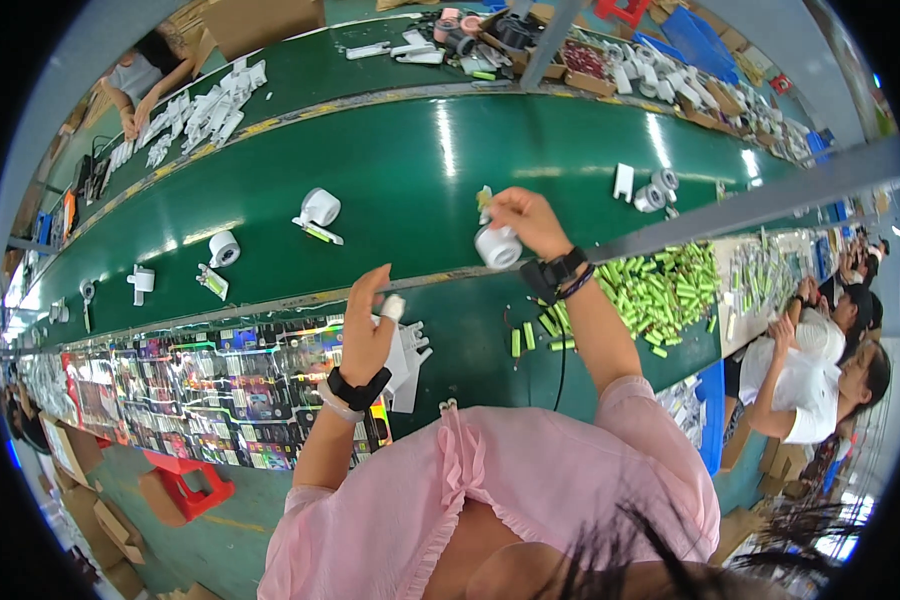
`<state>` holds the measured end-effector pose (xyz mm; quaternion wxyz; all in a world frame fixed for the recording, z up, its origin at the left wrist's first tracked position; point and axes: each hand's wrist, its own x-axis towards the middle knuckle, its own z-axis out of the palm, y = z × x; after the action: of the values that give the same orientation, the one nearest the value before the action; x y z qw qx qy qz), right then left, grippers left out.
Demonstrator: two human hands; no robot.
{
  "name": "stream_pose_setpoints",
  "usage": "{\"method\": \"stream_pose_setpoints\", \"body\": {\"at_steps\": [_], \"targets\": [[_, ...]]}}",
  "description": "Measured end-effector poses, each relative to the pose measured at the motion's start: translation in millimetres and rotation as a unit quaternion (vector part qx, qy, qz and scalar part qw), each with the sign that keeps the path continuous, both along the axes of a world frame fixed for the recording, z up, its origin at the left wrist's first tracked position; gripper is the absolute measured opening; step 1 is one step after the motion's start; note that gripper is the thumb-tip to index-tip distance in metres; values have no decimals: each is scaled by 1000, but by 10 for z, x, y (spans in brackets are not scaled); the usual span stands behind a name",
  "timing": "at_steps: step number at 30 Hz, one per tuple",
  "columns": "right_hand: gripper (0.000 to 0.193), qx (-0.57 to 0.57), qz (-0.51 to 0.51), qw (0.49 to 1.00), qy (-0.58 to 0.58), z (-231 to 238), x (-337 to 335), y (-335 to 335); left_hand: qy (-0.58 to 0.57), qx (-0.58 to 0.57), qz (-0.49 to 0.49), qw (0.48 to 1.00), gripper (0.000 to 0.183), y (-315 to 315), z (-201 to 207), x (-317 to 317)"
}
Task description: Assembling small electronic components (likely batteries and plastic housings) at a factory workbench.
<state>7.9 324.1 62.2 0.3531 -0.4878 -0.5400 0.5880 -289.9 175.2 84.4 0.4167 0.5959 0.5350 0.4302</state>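
My right hand [526, 222] holds a little white roll [497, 246] and a thin green strip [484, 199] over the shiny green belt [410, 180]. My left hand [366, 330] is nearer to me than the belt, with a tiny white piece [394, 307] pinched at my fingertips. I think I should keep the roll steady and grip it softly, so the strip stays straight. The green sticks [660, 290] lie right of the roll, near the belt.
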Motion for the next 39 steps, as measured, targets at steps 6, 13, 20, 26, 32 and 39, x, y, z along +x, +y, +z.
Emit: {"method": "stream_pose_setpoints", "body": {"at_steps": [6, 13, 20, 26, 32, 39], "targets": [[15, -53, 127, 976, 166, 648, -315, -1254, 60, 51, -143, 987, 80, -158, 157, 342], [22, -44, 210, 966, 144, 991, -135, -2109, -99, -179, -245, 948, 46, -840, 260, 433], [16, 199, 179, 913, -308, 973, -10, -2710, -38, -230, -208, 950, 45, -1129, 582, 546], [15, 374, -100, 856, -344, 1020, -136, -2990, -304, -254, -181, 900, 31, -1388, 592, 708], [20, 418, -169, 867, -214, 1069, -209, -2991, -349, -298, -109, 882, 32, -1442, 631, 867], [17, 425, -104, 887, -150, 1121, -280, -3016, -376, -261, -132, 879, 36, -1533, 701, 880]]}}
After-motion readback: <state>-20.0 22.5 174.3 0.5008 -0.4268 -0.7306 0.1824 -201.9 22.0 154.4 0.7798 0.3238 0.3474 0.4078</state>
